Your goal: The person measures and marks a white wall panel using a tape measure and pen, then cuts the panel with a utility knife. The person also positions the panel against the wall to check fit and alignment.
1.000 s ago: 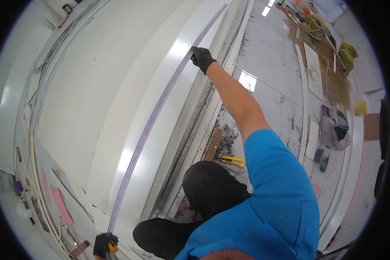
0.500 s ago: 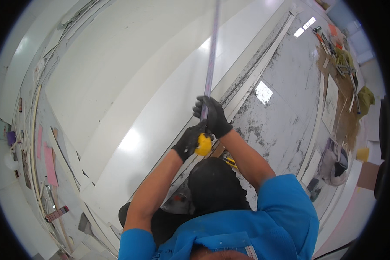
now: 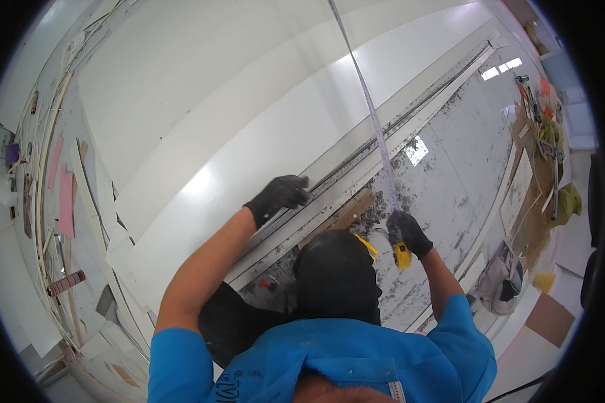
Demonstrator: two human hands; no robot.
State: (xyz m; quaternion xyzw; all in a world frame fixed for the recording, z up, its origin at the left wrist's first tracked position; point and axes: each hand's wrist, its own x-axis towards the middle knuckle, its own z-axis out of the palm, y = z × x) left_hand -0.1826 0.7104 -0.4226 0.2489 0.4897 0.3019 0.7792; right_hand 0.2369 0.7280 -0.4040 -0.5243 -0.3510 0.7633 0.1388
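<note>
Two gloved hands work over a large white board (image 3: 202, 121) that lies flat and fills the upper left of the view. The right hand (image 3: 407, 233), in a black glove, is closed around a yellow tape measure (image 3: 401, 255), whose case shows just below the fingers; the hand hangs over the speckled grey floor (image 3: 450, 168), near the board's lower right edge. From this hand the tape blade (image 3: 366, 101) runs out long and thin toward the top of the picture, crossing the floor and then the board. The left hand (image 3: 279, 196), also in a black glove, rests on the board's edge with the fingers curled loosely and holding nothing; it lies well apart from the right hand. Along that edge run long white strips (image 3: 356, 168), side by side, with a short brown piece of wood (image 3: 349, 211) beside them. The person wears a blue shirt (image 3: 329, 356), and a dark knee (image 3: 336, 275) sits between the forearms. Scraps of board and pink pieces (image 3: 65, 201) lie at the left rim; a heap of tools and cloths (image 3: 544, 154) lies at the right rim.
</note>
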